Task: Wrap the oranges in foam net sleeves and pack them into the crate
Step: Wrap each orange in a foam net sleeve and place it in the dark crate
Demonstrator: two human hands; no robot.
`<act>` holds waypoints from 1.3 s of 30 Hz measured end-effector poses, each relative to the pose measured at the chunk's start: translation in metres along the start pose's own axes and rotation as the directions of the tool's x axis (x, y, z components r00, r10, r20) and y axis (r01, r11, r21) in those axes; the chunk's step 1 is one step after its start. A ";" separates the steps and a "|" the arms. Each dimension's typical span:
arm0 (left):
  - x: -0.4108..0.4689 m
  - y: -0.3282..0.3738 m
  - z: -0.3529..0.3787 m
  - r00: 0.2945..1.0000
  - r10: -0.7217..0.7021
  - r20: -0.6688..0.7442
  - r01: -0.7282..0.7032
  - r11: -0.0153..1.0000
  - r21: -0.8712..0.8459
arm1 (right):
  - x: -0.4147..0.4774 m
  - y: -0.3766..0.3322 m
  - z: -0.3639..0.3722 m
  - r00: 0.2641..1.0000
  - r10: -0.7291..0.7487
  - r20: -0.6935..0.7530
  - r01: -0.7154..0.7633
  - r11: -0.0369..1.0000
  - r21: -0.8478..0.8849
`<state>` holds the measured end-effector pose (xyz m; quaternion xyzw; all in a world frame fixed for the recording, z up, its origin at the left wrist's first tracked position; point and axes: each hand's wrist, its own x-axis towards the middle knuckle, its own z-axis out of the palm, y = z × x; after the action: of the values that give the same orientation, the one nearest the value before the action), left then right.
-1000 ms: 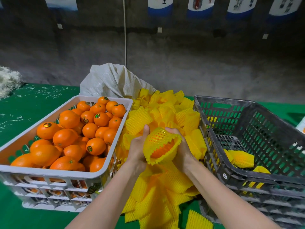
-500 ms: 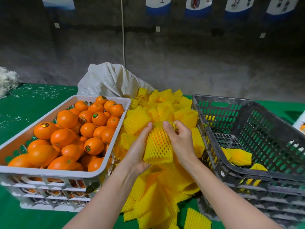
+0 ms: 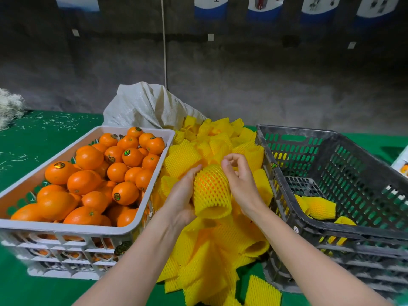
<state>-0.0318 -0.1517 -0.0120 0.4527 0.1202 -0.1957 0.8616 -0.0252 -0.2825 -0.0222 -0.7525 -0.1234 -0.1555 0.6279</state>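
An orange wrapped in a yellow foam net sleeve (image 3: 210, 191) is held above the heap of loose yellow sleeves (image 3: 212, 261). My left hand (image 3: 182, 195) cups and grips it from the left. My right hand (image 3: 239, 183) is at its right side, thumb on the net's top edge, the other fingers curled and lifted off. The white crate (image 3: 72, 228) on the left is full of bare oranges (image 3: 86, 182). The dark crate (image 3: 344, 226) on the right holds a few wrapped oranges (image 3: 318, 206) at its floor.
A white woven sack (image 3: 148, 107) lies behind the sleeve heap. The green table (image 3: 33, 133) carries scattered white shreds at far left. A grey wall stands behind. A box corner (image 3: 403, 164) shows at the right edge.
The sleeve has been pulled fully over the orange, and the wrapped fruit now stands more upright. My right hand's fingers have lifted away from the net.
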 end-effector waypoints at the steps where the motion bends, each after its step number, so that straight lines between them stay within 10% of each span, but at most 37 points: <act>1: 0.002 0.001 0.001 0.998 0.041 -0.047 -0.041 0.999 0.002 | -0.002 0.001 0.000 1.000 -0.002 0.003 0.002 1.000 -0.001; 8: 0.007 0.005 0.001 0.958 0.252 -0.134 -0.244 0.967 0.071 | -0.025 -0.005 0.010 0.933 0.015 0.360 -0.038 0.998 0.058; 21: 0.026 -0.016 0.055 0.920 0.392 0.020 -0.391 0.909 0.146 | 0.020 -0.027 -0.055 0.993 -0.120 0.005 0.120 0.993 0.013; 27: 0.047 -0.058 0.103 0.945 0.237 0.225 -0.325 0.762 0.560 | 0.078 0.011 -0.164 0.930 0.061 -0.362 -0.113 0.986 -0.126; 30: 0.056 -0.075 0.119 0.946 0.224 0.234 -0.323 0.690 0.647 | 0.089 0.051 -0.214 0.925 0.369 -0.093 -0.297 0.547 -0.783; 33: 0.068 -0.083 0.124 0.947 0.243 0.212 -0.321 0.661 0.678 | 0.078 0.091 -0.226 0.658 0.746 0.103 0.073 0.073 -0.995; 36: 0.071 -0.082 0.117 0.944 0.253 0.213 -0.329 0.668 0.668 | 0.066 0.113 -0.218 0.404 0.908 0.114 0.108 0.076 -0.991; 39: 0.072 -0.084 0.115 0.941 0.260 0.218 -0.338 0.673 0.657 | 0.068 0.118 -0.218 0.380 0.920 0.096 0.034 0.089 -0.995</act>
<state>-0.0017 -0.3062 -0.0367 0.7410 -0.0823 -0.1061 0.6579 0.0654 -0.5190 -0.0670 -0.9233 0.0241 0.3810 -0.0414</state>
